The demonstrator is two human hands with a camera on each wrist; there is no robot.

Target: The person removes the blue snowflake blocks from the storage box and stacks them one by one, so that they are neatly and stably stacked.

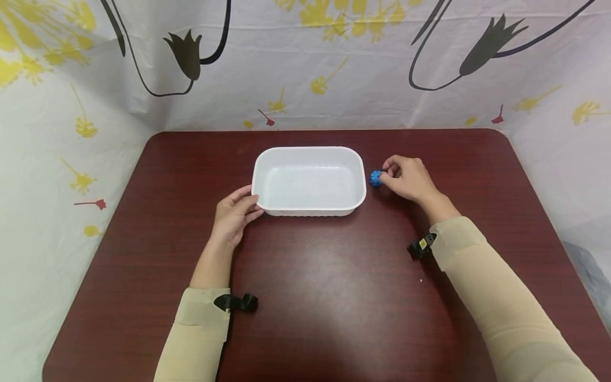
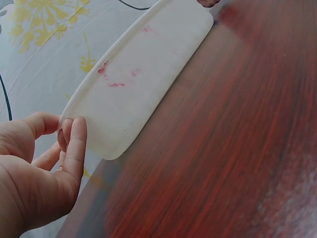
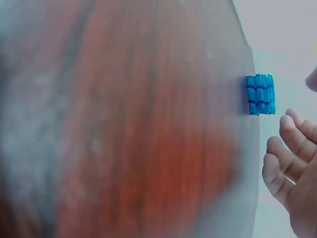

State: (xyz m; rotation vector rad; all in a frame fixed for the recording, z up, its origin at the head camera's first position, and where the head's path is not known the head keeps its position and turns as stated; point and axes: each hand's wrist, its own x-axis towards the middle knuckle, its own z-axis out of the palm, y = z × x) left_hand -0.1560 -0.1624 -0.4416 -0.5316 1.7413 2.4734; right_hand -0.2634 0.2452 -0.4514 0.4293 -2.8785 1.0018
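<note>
A white rectangular plastic tub [image 1: 309, 183] stands toward the back of the table, its inside bare. My left hand [image 1: 234, 216] pinches its left front corner at the rim, thumb on top and fingers below. Reddish smudges show on the tub's outer wall [image 2: 131, 84] in the left wrist view. Right of the tub sits a small stack of blue toothed, gear-like discs [image 3: 261, 94]. My right hand [image 1: 406, 178] is right beside this stack, its fingers loosely bent. In the right wrist view a gap shows between the fingertips [image 3: 270, 166] and the blue stack.
The dark red-brown wooden table [image 1: 320, 297] has rounded back corners. A white cloth [image 1: 305, 101] printed with yellow and grey flowers hangs behind it and along both sides. A black strap camera [image 1: 236, 302] sits on the left wrist, another [image 1: 421, 246] on the right.
</note>
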